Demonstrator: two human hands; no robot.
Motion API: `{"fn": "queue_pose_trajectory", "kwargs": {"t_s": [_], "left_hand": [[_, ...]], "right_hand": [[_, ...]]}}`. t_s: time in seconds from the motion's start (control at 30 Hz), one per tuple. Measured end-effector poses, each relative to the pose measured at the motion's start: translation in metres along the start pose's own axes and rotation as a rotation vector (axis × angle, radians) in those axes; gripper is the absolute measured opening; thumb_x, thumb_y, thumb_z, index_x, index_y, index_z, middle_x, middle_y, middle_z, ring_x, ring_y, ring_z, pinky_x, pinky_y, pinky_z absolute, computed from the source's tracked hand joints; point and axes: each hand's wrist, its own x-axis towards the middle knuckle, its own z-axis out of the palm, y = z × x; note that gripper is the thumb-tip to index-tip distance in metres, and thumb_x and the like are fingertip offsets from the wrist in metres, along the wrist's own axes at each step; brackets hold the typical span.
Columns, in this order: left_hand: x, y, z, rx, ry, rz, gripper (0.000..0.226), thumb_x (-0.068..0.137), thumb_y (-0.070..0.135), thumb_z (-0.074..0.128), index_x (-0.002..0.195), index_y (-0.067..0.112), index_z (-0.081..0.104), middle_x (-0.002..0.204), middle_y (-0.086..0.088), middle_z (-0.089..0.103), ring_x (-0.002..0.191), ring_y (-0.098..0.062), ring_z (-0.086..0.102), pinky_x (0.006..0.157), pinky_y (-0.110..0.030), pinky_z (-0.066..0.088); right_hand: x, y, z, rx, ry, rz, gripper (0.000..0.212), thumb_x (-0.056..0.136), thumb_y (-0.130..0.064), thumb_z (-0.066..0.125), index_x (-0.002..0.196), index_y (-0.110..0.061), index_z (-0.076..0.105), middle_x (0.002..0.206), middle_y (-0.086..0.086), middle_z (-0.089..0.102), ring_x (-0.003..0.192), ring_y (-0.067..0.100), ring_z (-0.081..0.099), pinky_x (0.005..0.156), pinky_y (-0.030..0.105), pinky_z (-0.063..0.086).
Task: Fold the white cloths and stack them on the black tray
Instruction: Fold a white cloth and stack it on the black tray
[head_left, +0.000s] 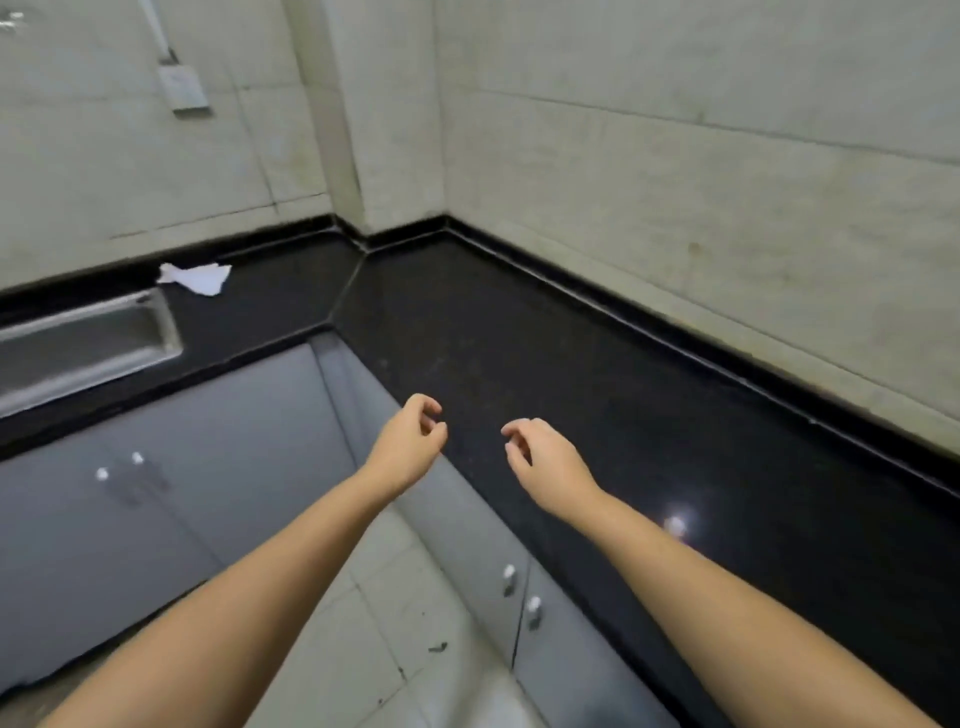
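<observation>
Two empty hands, left (410, 436) and right (540, 457), hover loosely curled over the black surface (519, 338). One crumpled white cloth (197, 276) lies far left; reach there first. No tray visible.

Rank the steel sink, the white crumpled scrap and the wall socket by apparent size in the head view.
1. steel sink, though cut off at the frame edge
2. white crumpled scrap
3. wall socket, close to the scrap, so unsure
</observation>
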Motion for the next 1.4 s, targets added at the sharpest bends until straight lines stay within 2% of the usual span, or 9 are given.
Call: {"fn": "queue_pose_trajectory", "kwargs": {"t_s": [0.13, 0.27, 0.43, 0.6, 0.73, 0.97, 1.13, 1.23, 1.4], "left_hand": [[0.031, -0.059, -0.033, 0.027, 0.038, -0.105, 0.024, 0.092, 0.013, 0.05, 0.115, 0.007, 0.052, 0.086, -0.005, 0.056, 0.081, -0.02, 0.053, 0.075, -0.031, 0.042], [0.088, -0.099, -0.064, 0.076, 0.085, -0.138, 0.024, 0.092, 0.014, 0.051, 0.115, 0.008, 0.053, 0.087, -0.002, 0.055, 0.081, -0.017, 0.051, 0.071, -0.024, 0.034], [0.168, -0.126, -0.107, 0.102, 0.083, -0.214, 0.024, 0.094, 0.015, 0.048, 0.117, 0.009, 0.051, 0.088, -0.001, 0.053, 0.08, -0.017, 0.051, 0.071, -0.025, 0.036], [0.232, -0.156, -0.144, 0.076, 0.151, -0.33, 0.025, 0.094, 0.017, 0.047, 0.118, 0.012, 0.05, 0.091, -0.002, 0.054, 0.082, -0.018, 0.052, 0.072, -0.026, 0.039], [0.278, -0.185, -0.165, 0.07, 0.165, -0.383, 0.024, 0.093, 0.015, 0.047, 0.117, 0.012, 0.05, 0.091, -0.003, 0.055, 0.078, -0.018, 0.052, 0.069, -0.025, 0.04], [0.379, -0.244, -0.2, 0.047, 0.178, -0.37, 0.019, 0.094, 0.015, 0.048, 0.112, 0.013, 0.053, 0.083, 0.002, 0.054, 0.079, -0.016, 0.053, 0.071, -0.025, 0.042], [0.476, -0.301, -0.242, 0.028, 0.144, -0.331, 0.013, 0.094, 0.014, 0.048, 0.106, 0.017, 0.052, 0.075, 0.006, 0.051, 0.07, -0.011, 0.049, 0.063, -0.021, 0.04], [0.529, -0.336, -0.278, 0.048, 0.124, -0.338, 0.016, 0.094, 0.015, 0.047, 0.108, 0.016, 0.053, 0.073, 0.006, 0.052, 0.066, -0.008, 0.048, 0.056, -0.018, 0.037], [0.593, -0.39, -0.328, 0.111, 0.094, -0.374, 0.024, 0.091, 0.014, 0.05, 0.114, 0.011, 0.054, 0.087, 0.0, 0.057, 0.081, -0.017, 0.056, 0.073, -0.026, 0.043]], "right_hand": [[0.062, -0.035, 0.053, -0.048, -0.112, -0.088, 0.028, 0.096, -0.024, 0.044, 0.121, -0.018, 0.056, 0.112, 0.002, 0.058, 0.106, 0.022, 0.057, 0.095, 0.04, 0.043], [0.142, -0.056, 0.081, -0.068, -0.166, -0.174, 0.029, 0.097, -0.026, 0.043, 0.123, -0.019, 0.054, 0.115, 0.0, 0.057, 0.106, 0.019, 0.056, 0.095, 0.038, 0.043], [0.256, -0.085, 0.099, -0.085, -0.23, -0.246, 0.028, 0.098, -0.027, 0.043, 0.124, -0.021, 0.052, 0.114, -0.002, 0.055, 0.104, 0.014, 0.056, 0.096, 0.033, 0.043], [0.346, -0.106, 0.121, -0.104, -0.236, -0.285, 0.027, 0.097, -0.025, 0.042, 0.12, -0.019, 0.055, 0.114, 0.001, 0.056, 0.107, 0.019, 0.055, 0.092, 0.036, 0.042], [0.403, -0.122, 0.144, -0.102, -0.274, -0.313, 0.029, 0.098, -0.027, 0.041, 0.123, -0.019, 0.053, 0.116, -0.001, 0.055, 0.107, 0.017, 0.055, 0.093, 0.035, 0.042], [0.501, -0.159, 0.196, -0.063, -0.323, -0.311, 0.03, 0.099, -0.027, 0.041, 0.126, -0.021, 0.052, 0.118, -0.003, 0.055, 0.109, 0.013, 0.054, 0.098, 0.033, 0.041], [0.595, -0.195, 0.237, -0.072, -0.299, -0.281, 0.03, 0.099, -0.028, 0.041, 0.127, -0.022, 0.051, 0.117, -0.004, 0.054, 0.109, 0.013, 0.054, 0.097, 0.031, 0.04], [0.652, -0.22, 0.26, -0.065, -0.317, -0.234, 0.028, 0.099, -0.027, 0.042, 0.124, -0.021, 0.053, 0.115, -0.003, 0.055, 0.106, 0.015, 0.056, 0.095, 0.033, 0.044], [0.72, -0.261, 0.302, -0.075, -0.392, -0.214, 0.029, 0.099, -0.027, 0.042, 0.126, -0.021, 0.051, 0.117, -0.003, 0.054, 0.103, 0.013, 0.056, 0.096, 0.034, 0.046]]}}
